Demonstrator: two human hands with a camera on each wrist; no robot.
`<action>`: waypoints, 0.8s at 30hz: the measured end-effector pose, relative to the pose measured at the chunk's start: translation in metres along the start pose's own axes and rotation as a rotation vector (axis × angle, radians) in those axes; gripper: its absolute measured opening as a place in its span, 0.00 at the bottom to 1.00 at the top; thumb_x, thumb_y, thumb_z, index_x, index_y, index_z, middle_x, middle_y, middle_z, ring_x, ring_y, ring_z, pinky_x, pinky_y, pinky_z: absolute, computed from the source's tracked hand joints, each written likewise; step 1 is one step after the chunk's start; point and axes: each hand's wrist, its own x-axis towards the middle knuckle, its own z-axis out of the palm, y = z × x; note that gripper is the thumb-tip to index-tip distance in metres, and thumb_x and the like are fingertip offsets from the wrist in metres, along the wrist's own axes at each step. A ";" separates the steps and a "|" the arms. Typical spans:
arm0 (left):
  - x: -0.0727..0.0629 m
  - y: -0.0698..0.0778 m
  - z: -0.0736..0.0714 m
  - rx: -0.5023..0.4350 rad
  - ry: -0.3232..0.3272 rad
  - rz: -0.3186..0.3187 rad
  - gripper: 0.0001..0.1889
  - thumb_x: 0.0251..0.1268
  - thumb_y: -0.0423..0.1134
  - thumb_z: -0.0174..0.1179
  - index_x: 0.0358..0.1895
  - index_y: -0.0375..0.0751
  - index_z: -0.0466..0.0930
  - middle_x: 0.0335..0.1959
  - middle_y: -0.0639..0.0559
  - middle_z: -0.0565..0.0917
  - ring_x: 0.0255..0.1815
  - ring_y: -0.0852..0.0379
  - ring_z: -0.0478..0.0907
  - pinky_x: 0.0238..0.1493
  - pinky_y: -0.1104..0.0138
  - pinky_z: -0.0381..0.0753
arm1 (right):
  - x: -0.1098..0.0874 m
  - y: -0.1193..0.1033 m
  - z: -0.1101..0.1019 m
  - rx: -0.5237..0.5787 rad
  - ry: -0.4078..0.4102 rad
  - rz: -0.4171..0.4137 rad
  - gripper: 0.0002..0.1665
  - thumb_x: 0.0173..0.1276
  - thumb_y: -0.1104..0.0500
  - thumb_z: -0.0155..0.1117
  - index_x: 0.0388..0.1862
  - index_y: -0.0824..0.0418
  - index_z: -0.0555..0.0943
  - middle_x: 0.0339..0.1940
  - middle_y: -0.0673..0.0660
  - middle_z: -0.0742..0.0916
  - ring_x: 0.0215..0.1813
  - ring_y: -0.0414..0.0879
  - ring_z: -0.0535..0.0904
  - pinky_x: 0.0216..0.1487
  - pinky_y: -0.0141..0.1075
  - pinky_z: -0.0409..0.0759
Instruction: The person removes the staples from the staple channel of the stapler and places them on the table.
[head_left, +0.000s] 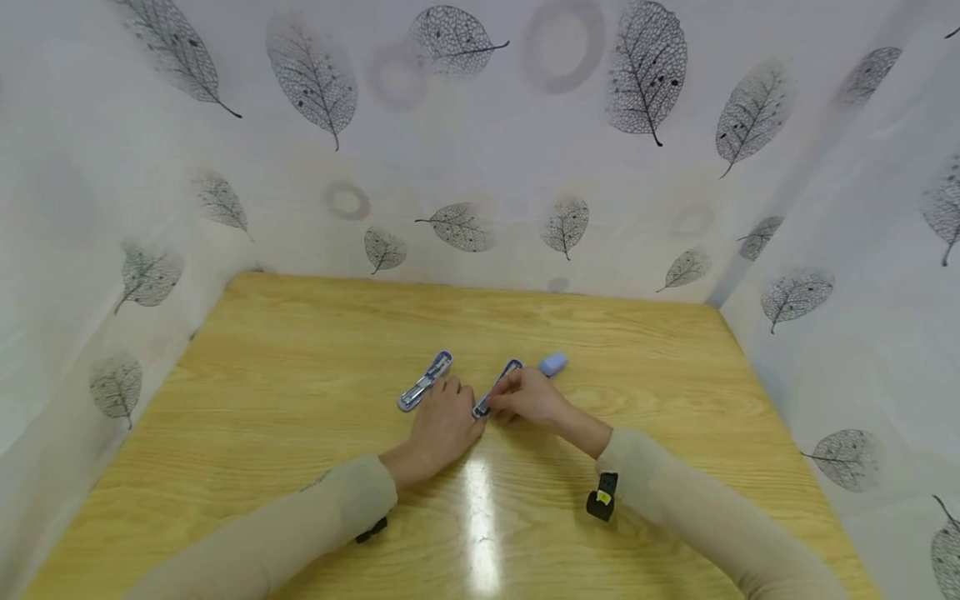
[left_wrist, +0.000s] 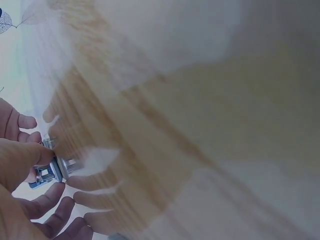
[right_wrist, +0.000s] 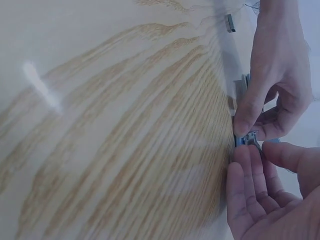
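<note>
A slim blue and silver piece with metal fittings (head_left: 482,408) lies slantwise on the table between the two hands. My left hand (head_left: 446,421) holds its near end from the left, thumb and fingertips right at the metal part. From the other side my right hand (head_left: 531,397) pinches the metal fitting (right_wrist: 253,142) between thumb and fingers, covering the middle of the piece in the head view. A second similar blue and silver piece (head_left: 425,382) lies just beyond the left hand's fingers.
A small light-blue block (head_left: 553,364) rests behind the right hand. Wood-grain tabletop (head_left: 337,333) spreads around the hands. A leaf-patterned curtain (head_left: 480,167) closes off the back and both sides.
</note>
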 end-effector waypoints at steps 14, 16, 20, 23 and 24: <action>0.000 0.001 0.002 -0.012 0.011 -0.004 0.19 0.67 0.54 0.71 0.37 0.40 0.81 0.39 0.46 0.79 0.44 0.49 0.75 0.48 0.57 0.81 | -0.017 0.003 -0.019 0.137 -0.031 0.030 0.12 0.76 0.62 0.65 0.48 0.73 0.84 0.35 0.59 0.92 0.33 0.41 0.89 0.41 0.38 0.91; 0.000 0.001 0.001 -0.013 0.013 -0.004 0.19 0.66 0.54 0.71 0.36 0.41 0.80 0.39 0.46 0.79 0.43 0.49 0.75 0.48 0.57 0.81 | -0.025 0.006 -0.020 0.144 -0.039 0.038 0.12 0.76 0.63 0.65 0.47 0.73 0.84 0.34 0.57 0.92 0.33 0.40 0.89 0.41 0.37 0.90; 0.000 0.002 0.000 -0.016 -0.003 -0.014 0.19 0.67 0.54 0.71 0.36 0.42 0.81 0.40 0.47 0.80 0.44 0.49 0.75 0.49 0.57 0.81 | -0.040 0.013 -0.015 0.122 -0.074 0.071 0.12 0.75 0.61 0.67 0.47 0.71 0.86 0.34 0.57 0.94 0.31 0.39 0.89 0.37 0.35 0.90; 0.000 0.001 -0.001 -0.019 -0.010 -0.021 0.19 0.67 0.54 0.71 0.37 0.41 0.81 0.40 0.46 0.80 0.44 0.49 0.75 0.49 0.57 0.81 | -0.048 0.017 -0.007 0.127 -0.122 0.090 0.13 0.75 0.60 0.67 0.48 0.71 0.86 0.37 0.60 0.94 0.31 0.40 0.90 0.36 0.36 0.90; 0.000 0.001 -0.001 -0.019 -0.011 -0.022 0.19 0.67 0.55 0.71 0.37 0.41 0.81 0.40 0.46 0.80 0.43 0.49 0.75 0.49 0.57 0.81 | -0.050 0.018 -0.005 0.132 -0.138 0.103 0.13 0.76 0.60 0.67 0.48 0.70 0.86 0.37 0.60 0.94 0.31 0.40 0.90 0.36 0.35 0.90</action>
